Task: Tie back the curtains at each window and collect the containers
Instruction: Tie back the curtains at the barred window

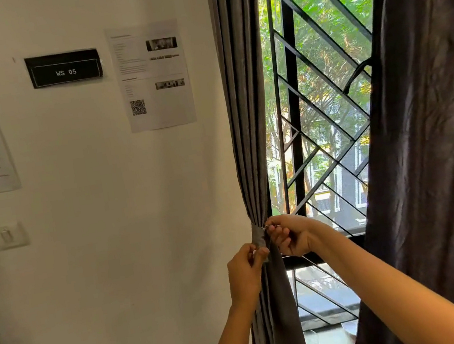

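Observation:
A grey curtain hangs gathered at the left side of the window, cinched at waist height by a grey tieback band. My left hand pinches the band's lower end from the left. My right hand grips the band's other end with curled fingers, right against the curtain. A second dark curtain hangs loose on the right side of the window. No containers are in view.
The window has a black metal grille with trees outside. The white wall on the left carries a "WS 05" sign, printed sheets and a light switch.

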Tool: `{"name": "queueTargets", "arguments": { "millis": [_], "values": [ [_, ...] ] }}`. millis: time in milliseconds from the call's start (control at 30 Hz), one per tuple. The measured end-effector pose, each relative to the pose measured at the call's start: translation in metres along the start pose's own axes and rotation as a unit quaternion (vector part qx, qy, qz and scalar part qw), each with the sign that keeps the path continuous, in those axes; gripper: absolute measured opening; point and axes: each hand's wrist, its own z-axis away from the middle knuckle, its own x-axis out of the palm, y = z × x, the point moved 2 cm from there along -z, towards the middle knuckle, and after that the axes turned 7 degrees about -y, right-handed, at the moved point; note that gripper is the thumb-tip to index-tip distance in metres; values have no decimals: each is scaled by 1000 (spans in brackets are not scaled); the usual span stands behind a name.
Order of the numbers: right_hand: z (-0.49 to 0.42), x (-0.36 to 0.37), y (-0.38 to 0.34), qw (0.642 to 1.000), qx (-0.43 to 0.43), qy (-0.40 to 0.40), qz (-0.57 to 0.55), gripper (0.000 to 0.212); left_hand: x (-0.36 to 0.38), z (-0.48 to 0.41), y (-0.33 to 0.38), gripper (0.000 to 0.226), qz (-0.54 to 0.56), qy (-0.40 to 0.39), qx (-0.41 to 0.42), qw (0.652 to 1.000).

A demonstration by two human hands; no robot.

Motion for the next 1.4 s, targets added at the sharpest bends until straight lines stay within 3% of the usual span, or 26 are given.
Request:
{"name": "queueTargets", "arguments": {
  "millis": [100, 267, 367, 667, 800, 867, 900, 1133, 1267, 1400],
  "values": [
    [1, 2, -7, 998, -26, -9, -49, 43, 4, -5, 4, 26, -84, 1, 38, 996],
    [5, 5, -36, 992, -56, -4, -117, 52, 13, -9, 13, 40, -257, 26, 121, 959],
    [7, 8, -46, 990, -69, 14, -125, 55, 17, -2, 13, 52, -276, 65, 153, 947],
    [-3, 6, -54, 976, -83, 40, -198, 56, 22, 9, -6, 58, -344, 101, 148, 922],
    [-7, 4, -53, 973, -79, 56, -211, 54, 27, 12, -15, 52, -371, 34, 124, 919],
    [-8, 4, -53, 969, -78, 58, -227, 54, 27, 11, -14, 17, -383, -4, 123, 915],
    [-8, 4, -52, 967, -79, 61, -235, 54, 27, 11, -15, 12, -386, -9, 121, 914],
    [-9, 2, -50, 972, -103, 61, -203, 57, 29, 3, -17, 31, -444, -45, 122, 886],
    [-9, -8, -41, 978, -128, 58, -155, 49, 26, -9, -6, 22, -494, -82, 116, 858],
    [-6, -16, -33, 981, -138, 96, -95, 46, 26, -26, 7, 31, -434, -71, 84, 894]
  ]
}}
